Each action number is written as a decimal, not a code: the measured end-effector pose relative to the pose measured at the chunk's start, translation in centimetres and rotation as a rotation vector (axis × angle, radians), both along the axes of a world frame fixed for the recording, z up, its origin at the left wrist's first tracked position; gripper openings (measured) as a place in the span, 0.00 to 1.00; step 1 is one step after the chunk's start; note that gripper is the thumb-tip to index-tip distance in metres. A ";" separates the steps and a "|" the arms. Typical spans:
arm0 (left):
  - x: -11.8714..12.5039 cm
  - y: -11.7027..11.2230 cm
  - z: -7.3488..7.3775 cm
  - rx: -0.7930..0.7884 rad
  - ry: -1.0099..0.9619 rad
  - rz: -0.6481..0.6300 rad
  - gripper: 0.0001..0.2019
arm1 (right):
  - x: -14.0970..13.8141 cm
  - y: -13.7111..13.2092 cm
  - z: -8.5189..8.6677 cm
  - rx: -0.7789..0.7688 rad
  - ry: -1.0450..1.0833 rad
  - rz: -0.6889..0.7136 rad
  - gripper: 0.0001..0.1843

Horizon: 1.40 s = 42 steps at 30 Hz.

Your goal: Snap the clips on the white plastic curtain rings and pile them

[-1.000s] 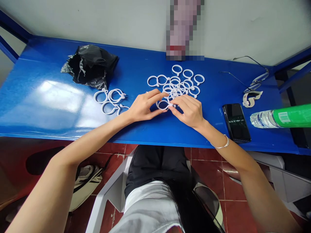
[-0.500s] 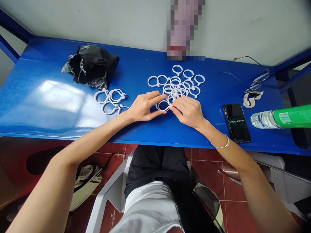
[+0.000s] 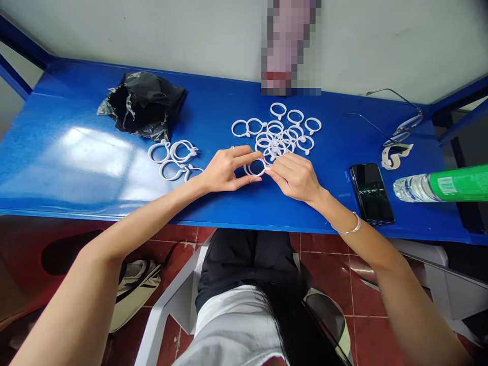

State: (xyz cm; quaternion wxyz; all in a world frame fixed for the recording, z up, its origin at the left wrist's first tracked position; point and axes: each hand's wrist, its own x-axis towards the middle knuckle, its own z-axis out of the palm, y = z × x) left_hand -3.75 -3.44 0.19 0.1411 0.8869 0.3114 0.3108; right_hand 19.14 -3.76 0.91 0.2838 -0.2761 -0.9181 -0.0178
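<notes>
Both hands meet over one white plastic ring just above the blue table. My left hand pinches its left side between thumb and fingers. My right hand pinches its right side at the small clasp. Right behind them lies a pile of several white rings, all closed loops. To the left of my left hand sits a smaller cluster of white rings.
A crumpled black plastic bag lies at the back left. A black phone, a white strap piece, eyeglasses and a lying water bottle with a green label occupy the right side. A white chair is under the table.
The two hands have barely shifted; the ring between them has tilted and lifted slightly as the fingers work on it.
</notes>
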 end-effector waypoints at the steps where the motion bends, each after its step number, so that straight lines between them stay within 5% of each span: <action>1: 0.0 0.0 0.0 0.001 -0.003 0.006 0.26 | 0.0 0.0 0.0 -0.004 -0.002 -0.007 0.20; 9: 0.1 -0.1 0.0 0.013 0.060 0.026 0.26 | -0.3 -0.2 0.3 -0.064 0.050 -0.113 0.16; 17: 0.3 -0.1 -0.6 0.022 0.147 0.017 0.26 | -0.4 -0.1 0.0 -0.133 0.045 -0.064 0.15; 23: -0.3 0.4 0.7 0.051 0.164 0.109 0.20 | -0.2 0.1 -0.1 -0.099 0.117 -0.244 0.17; 32: -6.0 3.1 2.7 0.040 0.429 0.464 0.13 | 0.1 0.3 -0.3 -0.087 0.179 -0.425 0.19; 42: -12.2 4.4 -0.1 0.032 0.574 0.415 0.12 | -0.1 0.1 -0.1 -0.106 0.161 -0.402 0.15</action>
